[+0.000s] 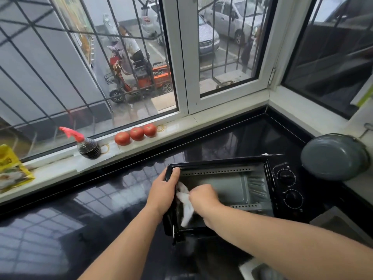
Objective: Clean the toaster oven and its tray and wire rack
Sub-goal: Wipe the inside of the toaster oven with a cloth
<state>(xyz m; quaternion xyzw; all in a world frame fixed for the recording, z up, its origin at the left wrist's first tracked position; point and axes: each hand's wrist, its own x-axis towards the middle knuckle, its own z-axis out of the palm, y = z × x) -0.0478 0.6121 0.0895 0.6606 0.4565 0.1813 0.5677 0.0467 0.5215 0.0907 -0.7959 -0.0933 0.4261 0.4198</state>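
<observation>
Oven: small black metal toaster oven [232, 190] with two round dials sits on the glossy dark countertop [101, 199] in the corner under the window, opening facing up toward the camera. Left hand [164, 191] grips the oven's left front edge, thumb curled over the rim. Right hand [203, 196] reaches into the grey cavity, fingers bunched around a crumpled white cloth [184, 205] held against the left inner wall.
</observation>
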